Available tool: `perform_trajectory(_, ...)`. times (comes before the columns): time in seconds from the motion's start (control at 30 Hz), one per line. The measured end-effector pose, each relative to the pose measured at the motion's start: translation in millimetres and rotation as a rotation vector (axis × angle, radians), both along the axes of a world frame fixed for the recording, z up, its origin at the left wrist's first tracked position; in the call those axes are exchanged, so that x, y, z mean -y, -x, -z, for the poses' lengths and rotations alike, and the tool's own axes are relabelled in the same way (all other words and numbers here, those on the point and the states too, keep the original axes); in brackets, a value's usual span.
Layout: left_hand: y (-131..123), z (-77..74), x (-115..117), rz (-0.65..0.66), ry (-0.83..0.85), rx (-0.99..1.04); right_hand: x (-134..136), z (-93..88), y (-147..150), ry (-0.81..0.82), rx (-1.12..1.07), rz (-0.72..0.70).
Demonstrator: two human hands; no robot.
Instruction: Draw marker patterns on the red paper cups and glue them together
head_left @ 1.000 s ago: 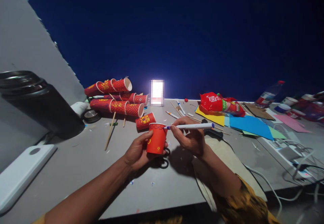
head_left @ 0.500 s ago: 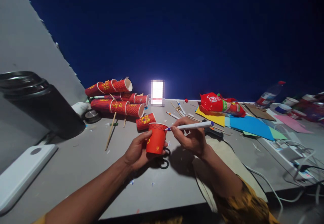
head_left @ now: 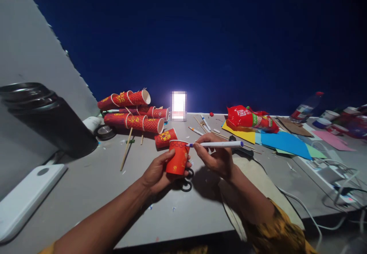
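My left hand is wrapped around a red paper cup, its white rim upward and a little tilted. A dark scalloped line runs just under that rim. Between the fingers of my right hand is a white marker with a purple end, its tip at the cup's upper right side. Dark scissor handles show on the table below the cup, with the blades hidden. Right behind it lies another red paper cup on its side.
Stacked red cups lie at the back left, near a black bottle and a white power bank. Rightward are a red packet, blue paper, a glue gun, a beige cloth and a power strip with cables.
The cup has turned slightly in my left hand, so its yellow print shows differently. The marker lies more level, its tip still by the rim.
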State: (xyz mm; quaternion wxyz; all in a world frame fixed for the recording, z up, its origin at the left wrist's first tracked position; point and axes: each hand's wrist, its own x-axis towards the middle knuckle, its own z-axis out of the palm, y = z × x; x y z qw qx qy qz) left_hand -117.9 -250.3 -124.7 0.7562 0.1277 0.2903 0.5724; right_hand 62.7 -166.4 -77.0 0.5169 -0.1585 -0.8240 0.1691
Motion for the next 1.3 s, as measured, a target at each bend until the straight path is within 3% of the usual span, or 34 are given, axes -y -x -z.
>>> perform_trajectory(0.6, 1.0, 2.2, -0.8, 0.011, -0.028, 0.005, -2.9, 6.4, -0.5, 0.032, 0.019, -0.05)
perform_trajectory(0.83, 2.9, 0.4, -0.8, 0.045, -0.024, -0.015, -1.8, 1.0, -1.8, 0.018, 0.026, -0.045)
perform_trajectory(1.13, 2.4, -4.5, -0.3, -0.019, -0.002, -0.029, -3.1, 0.4, -2.0, -0.011, -0.047, 0.049)
perform_trajectory(1.3, 1.3, -1.9, -2.0, -0.013, -0.006, -0.022, -2.4, 0.8, -1.5, -0.013, -0.019, 0.021)
